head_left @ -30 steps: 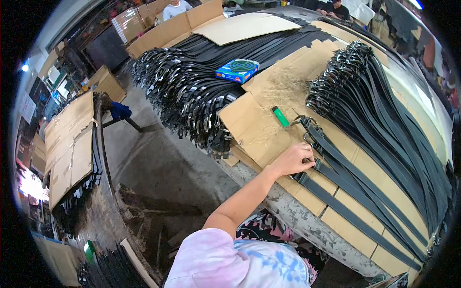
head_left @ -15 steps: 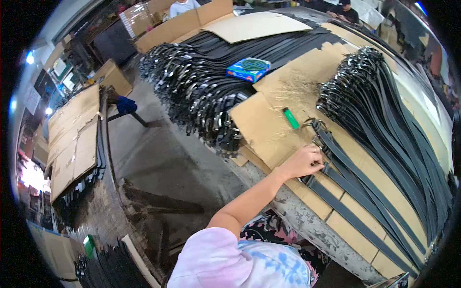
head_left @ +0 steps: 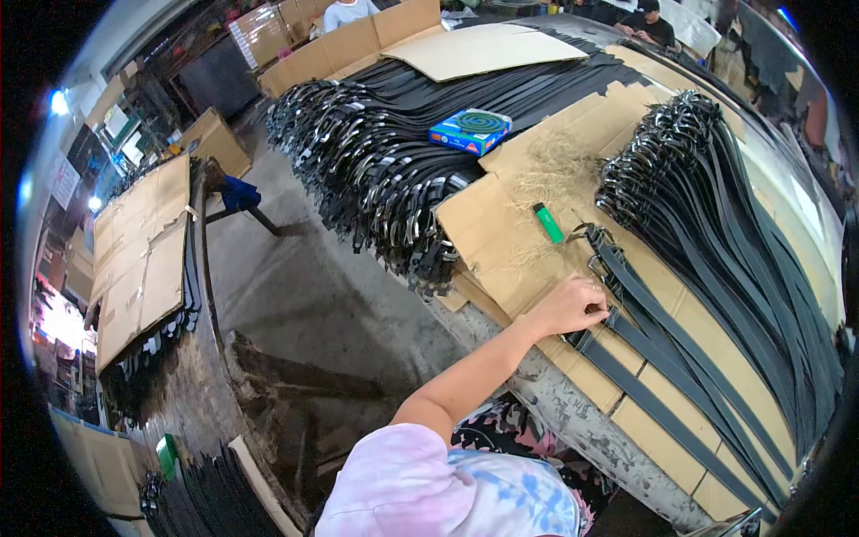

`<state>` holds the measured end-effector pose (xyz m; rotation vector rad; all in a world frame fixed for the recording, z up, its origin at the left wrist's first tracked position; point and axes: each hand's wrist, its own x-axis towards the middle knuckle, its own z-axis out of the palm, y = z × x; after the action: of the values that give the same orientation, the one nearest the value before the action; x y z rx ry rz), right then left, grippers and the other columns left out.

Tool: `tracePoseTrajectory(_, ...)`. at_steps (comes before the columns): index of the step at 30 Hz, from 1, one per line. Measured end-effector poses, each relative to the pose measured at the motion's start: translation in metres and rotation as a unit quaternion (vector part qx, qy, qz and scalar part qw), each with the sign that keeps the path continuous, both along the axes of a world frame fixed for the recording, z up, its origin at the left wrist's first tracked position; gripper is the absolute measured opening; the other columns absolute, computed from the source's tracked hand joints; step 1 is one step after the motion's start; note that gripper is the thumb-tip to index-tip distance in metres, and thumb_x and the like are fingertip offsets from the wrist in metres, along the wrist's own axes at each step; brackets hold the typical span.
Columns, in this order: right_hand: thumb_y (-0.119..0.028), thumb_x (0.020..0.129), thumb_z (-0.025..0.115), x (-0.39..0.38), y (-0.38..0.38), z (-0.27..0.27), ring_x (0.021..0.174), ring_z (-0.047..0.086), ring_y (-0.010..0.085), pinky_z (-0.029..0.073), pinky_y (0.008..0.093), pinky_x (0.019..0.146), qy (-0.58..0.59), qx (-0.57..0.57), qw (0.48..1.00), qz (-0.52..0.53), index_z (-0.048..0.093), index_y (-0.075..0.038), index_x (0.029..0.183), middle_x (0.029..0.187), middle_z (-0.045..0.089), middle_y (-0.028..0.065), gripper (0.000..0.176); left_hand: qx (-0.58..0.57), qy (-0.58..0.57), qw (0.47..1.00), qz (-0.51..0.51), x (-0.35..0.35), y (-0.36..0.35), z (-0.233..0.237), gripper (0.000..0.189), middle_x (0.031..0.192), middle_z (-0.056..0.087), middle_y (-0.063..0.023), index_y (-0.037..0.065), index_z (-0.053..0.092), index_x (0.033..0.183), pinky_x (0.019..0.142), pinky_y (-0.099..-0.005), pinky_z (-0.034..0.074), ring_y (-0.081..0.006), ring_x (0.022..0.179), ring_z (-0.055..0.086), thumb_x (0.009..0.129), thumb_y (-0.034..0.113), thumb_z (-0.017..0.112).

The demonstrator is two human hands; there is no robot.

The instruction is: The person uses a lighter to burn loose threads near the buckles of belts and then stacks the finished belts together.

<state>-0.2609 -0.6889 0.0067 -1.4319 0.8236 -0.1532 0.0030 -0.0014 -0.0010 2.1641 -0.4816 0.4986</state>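
Note:
My left hand reaches in from below with its fingers curled and thumb pressed in. It pinches the near end of a dark belt lying on the cardboard; the fingers partly hide that end. Just below the hand lies another belt, stretched toward the lower right. Above it are more loose belts with metal buckles at their upper ends. A green lighter rests on the cardboard beyond my hand. My right hand is out of view.
A large pile of buckled belts bears a blue box. Another belt bundle lies at the right. A cardboard-covered stack stands across the floor at left. Two people are at the far side.
The view has shifted slightly, so everything sits a little lower and further right. My left hand stays at the belt's end, its fingers slightly more curled.

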Motion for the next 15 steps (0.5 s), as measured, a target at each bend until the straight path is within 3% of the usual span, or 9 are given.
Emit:
tracePoseTrajectory(2,-0.028,0.091,0.062,0.029,0.081,0.035,0.124,0.049,0.0243,0.037,0.038,0.105,-0.183,-0.017,0.983,0.026,0.054,-0.001,0.13,0.13,0.057,0.0124,0.048,0.005,-0.001,1.0,-0.003,0.002,0.001,-0.004,0.013,0.072,0.063,-0.0054,0.007,0.066,0.076,0.085,-0.0371,0.042,-0.0231,0.077,0.06,0.08,0.018,0.071)
tracePoseTrajectory(5,-0.028,0.092,0.061,0.047,0.007,-0.014,0.115,0.054,0.027,0.043,0.0408,0.095,-0.167,0.057,0.979,0.104,0.057,-0.001,0.124,0.122,0.061,0.0098,0.042,0.01,-0.005,1.0,-0.006,0.002,0.0,-0.004,0.013,0.071,0.063,-0.0054,0.007,0.066,0.076,0.086,-0.0364,0.042,-0.0224,0.076,0.061,0.08,0.018,0.071)
tracePoseTrajectory(6,-0.023,0.091,0.06,0.087,-0.021,-0.047,0.102,0.059,0.0301,0.047,0.0444,0.085,-0.386,0.107,0.801,0.444,0.06,-0.002,0.116,0.113,0.063,0.0108,0.033,0.011,-0.005,1.0,-0.003,0.002,0.0,-0.003,0.013,0.07,0.062,-0.0054,0.007,0.066,0.076,0.086,-0.036,0.041,-0.0219,0.075,0.061,0.08,0.018,0.071)
tracePoseTrajectory(7,-0.023,0.091,0.06,0.094,-0.011,-0.041,0.102,0.059,0.0301,0.047,0.0444,0.085,-0.387,0.106,0.801,0.444,0.06,-0.002,0.116,0.113,0.063,0.0108,0.033,0.011,-0.005,1.0,-0.003,0.001,0.0,-0.002,0.013,0.07,0.062,-0.0054,0.007,0.066,0.076,0.086,-0.036,0.041,-0.0219,0.075,0.061,0.08,0.018,0.071)
tracePoseTrajectory(8,-0.02,0.093,0.06,0.108,0.001,-0.034,0.105,0.059,0.0223,0.049,0.0347,0.083,-0.252,0.089,0.906,0.329,0.05,-0.006,0.129,0.121,0.06,0.0104,0.04,0.006,-0.003,1.0,-0.005,0.001,0.001,-0.001,0.013,0.07,0.063,-0.0059,0.006,0.067,0.077,0.085,-0.0365,0.043,-0.0223,0.075,0.061,0.08,0.019,0.071)
tracePoseTrajectory(9,-0.017,0.095,0.06,0.124,0.033,-0.015,0.108,0.059,0.0145,0.051,0.025,0.081,-0.106,0.068,0.972,0.199,0.04,-0.01,0.142,0.129,0.057,0.0099,0.052,0.001,-0.001,1.0,-0.007,0.0,0.002,0.0,0.014,0.07,0.064,-0.0063,0.006,0.068,0.077,0.084,-0.037,0.044,-0.0227,0.074,0.061,0.08,0.019,0.071)
tracePoseTrajectory(11,-0.015,0.097,0.056,0.146,0.127,0.011,0.107,0.058,0.0141,0.051,0.0264,0.081,-0.137,0.092,0.965,0.201,0.053,-0.007,0.132,0.131,0.055,0.0078,0.035,0.0,0.018,1.0,-0.004,-0.002,0.008,0.009,0.015,0.071,0.066,-0.0073,0.005,0.069,0.078,0.08,-0.0374,0.046,-0.0235,0.074,0.062,0.08,0.019,0.071)
tracePoseTrajectory(12,-0.014,0.097,0.055,0.16,0.148,0.0,0.106,0.059,0.0143,0.051,0.0276,0.081,-0.187,0.097,0.954,0.213,0.057,-0.006,0.126,0.127,0.058,0.0063,0.03,-0.004,0.043,0.999,-0.005,-0.004,0.006,0.011,0.015,0.072,0.067,-0.0083,0.004,0.07,0.079,0.077,-0.0378,0.048,-0.0242,0.073,0.063,0.08,0.02,0.071)
tracePoseTrajectory(15,-0.011,0.095,0.057,0.195,0.26,0.032,0.094,0.064,0.0183,0.052,0.0334,0.069,-0.171,0.126,0.949,0.233,0.062,-0.002,0.114,0.109,0.066,0.0078,0.021,-0.058,0.098,0.993,-0.021,-0.005,0.005,0.01,0.014,0.077,0.07,-0.0104,0.002,0.071,0.082,0.066,-0.0326,0.052,-0.0192,0.071,0.066,0.08,0.016,0.072)
